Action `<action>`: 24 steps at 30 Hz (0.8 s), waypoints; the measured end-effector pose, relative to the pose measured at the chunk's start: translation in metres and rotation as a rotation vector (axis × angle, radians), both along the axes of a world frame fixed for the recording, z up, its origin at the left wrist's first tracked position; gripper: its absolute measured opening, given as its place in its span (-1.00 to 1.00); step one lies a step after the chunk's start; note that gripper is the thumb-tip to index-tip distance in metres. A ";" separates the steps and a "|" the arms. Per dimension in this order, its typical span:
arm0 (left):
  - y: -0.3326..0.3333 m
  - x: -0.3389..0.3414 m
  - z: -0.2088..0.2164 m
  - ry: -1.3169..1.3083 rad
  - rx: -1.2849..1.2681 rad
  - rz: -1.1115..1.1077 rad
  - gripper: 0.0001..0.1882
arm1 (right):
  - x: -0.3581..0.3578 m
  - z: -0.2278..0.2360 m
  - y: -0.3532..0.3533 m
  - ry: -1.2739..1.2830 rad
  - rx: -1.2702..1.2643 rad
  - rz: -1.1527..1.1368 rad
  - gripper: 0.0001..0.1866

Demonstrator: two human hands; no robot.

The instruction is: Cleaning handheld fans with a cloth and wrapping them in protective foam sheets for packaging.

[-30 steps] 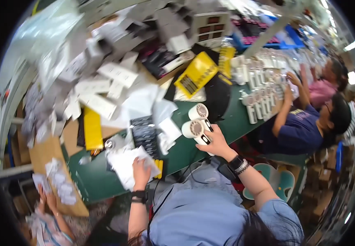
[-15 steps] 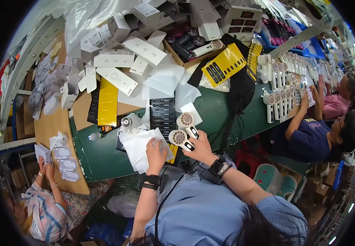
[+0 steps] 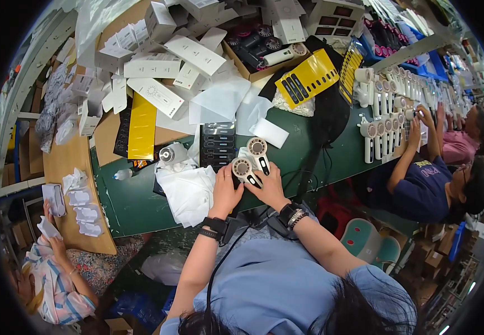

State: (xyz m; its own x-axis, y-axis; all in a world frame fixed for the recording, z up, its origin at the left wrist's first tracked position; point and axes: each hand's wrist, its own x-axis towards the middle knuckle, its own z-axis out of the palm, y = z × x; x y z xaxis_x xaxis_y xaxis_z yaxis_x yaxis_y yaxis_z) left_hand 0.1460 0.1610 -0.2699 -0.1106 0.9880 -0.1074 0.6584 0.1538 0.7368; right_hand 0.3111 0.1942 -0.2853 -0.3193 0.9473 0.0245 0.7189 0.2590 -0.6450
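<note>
Green table (image 3: pixel 141 206) near edge — left hand (image 3: pixel 226 187) and right hand (image 3: pixel 270 187) each grip a white handheld fan (image 3: pixel 246 169) — fingers curled.

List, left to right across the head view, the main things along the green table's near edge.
Small clear bottle → pile of white plastic bags → left hand → white handheld fan with a round grille → right hand → upright row of white handheld fans.
</note>
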 end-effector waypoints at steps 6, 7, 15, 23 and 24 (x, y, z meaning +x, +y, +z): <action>0.007 0.004 -0.006 0.044 -0.016 0.049 -0.34 | 0.037 -0.017 0.012 0.183 -0.179 0.091 -0.74; 0.007 0.004 -0.004 0.053 -0.002 0.079 -0.35 | 0.039 -0.008 0.016 0.249 -0.239 0.072 -0.74; 0.004 0.025 0.037 -0.968 -0.059 0.286 -0.57 | 0.007 0.089 0.004 0.500 -0.234 0.211 -0.74; 0.002 -0.002 0.080 -1.660 -0.167 0.489 -0.43 | 0.015 0.069 0.075 0.594 -0.595 0.185 -0.81; -0.001 -0.008 0.083 -1.700 -0.206 0.489 -0.39 | 0.023 0.050 0.092 0.464 -0.374 0.081 -0.81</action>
State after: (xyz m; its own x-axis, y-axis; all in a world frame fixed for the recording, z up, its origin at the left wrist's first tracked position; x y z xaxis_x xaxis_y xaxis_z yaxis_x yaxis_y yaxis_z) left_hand 0.1375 0.1599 -0.1865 -0.0079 0.8596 -0.5109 -0.8634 0.2519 0.4372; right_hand 0.3343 0.2864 -0.2353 -0.4263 0.8917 -0.1520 0.3279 -0.0043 -0.9447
